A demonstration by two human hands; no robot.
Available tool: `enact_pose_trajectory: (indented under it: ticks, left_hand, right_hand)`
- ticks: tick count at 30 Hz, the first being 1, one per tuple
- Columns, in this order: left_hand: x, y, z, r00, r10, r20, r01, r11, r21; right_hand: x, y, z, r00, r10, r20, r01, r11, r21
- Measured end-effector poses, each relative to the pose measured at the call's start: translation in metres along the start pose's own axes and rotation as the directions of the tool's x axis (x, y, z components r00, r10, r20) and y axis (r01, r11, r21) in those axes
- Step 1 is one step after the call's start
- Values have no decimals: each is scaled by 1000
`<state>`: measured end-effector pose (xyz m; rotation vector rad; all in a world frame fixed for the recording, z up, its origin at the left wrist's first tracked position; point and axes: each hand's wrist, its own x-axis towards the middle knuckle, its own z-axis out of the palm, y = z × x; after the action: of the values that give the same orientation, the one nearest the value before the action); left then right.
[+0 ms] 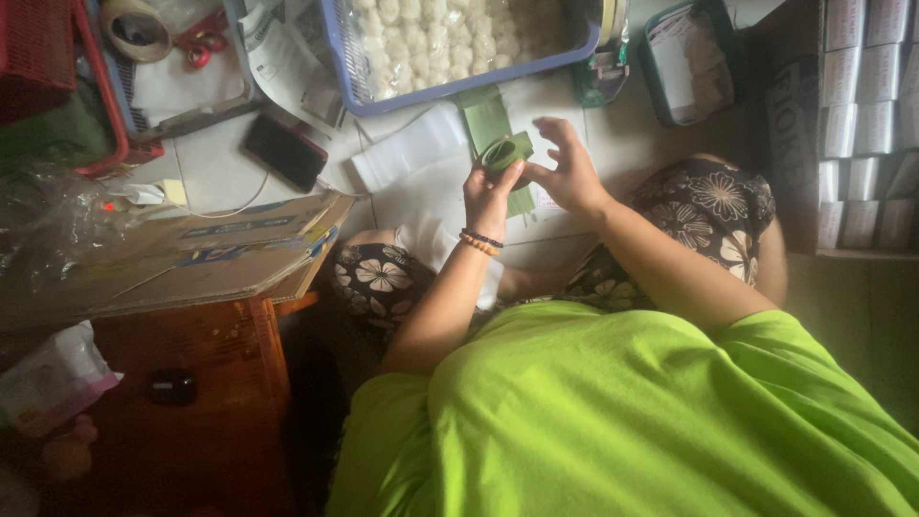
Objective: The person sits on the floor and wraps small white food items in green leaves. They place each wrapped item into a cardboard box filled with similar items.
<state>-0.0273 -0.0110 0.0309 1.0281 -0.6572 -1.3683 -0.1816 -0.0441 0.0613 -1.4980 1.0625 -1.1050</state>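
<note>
Green leaf strip, rolled into a small cone or ring, sits pinched in the fingers of the left hand, held above the pale tiled floor in front of the person's knees; the right hand is just beside it with fingers spread loosely, thumb near the roll, gripping nothing that shows; more flat green leaf strips lie on the tiles beneath; a blue plastic basket of small white round pieces stands just beyond them; a stack of clear plastic sheets lies to its left; a black phone with a white cable rests nearer the flattened cardboard, which lies on a wooden stool; a green tray of white papers stands at upper right; rows of white boxes fill a brown carton at the right edge; a red crate and a tape roll sit at upper left.
</note>
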Motion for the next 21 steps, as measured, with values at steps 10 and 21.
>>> enact_pose_trajectory:
  ticks: [10, 21]
  left_hand:
    - [25, 8, -15, 1000, 28, -13, -20, 926, 377]
    - [138, 45, -81, 938, 258, -230, 168, 239, 956]
  right_hand:
    - [-4, 26, 14, 895, 437, 91, -436, 814, 385]
    - [3, 40, 12, 861, 501, 90, -468, 708, 529]
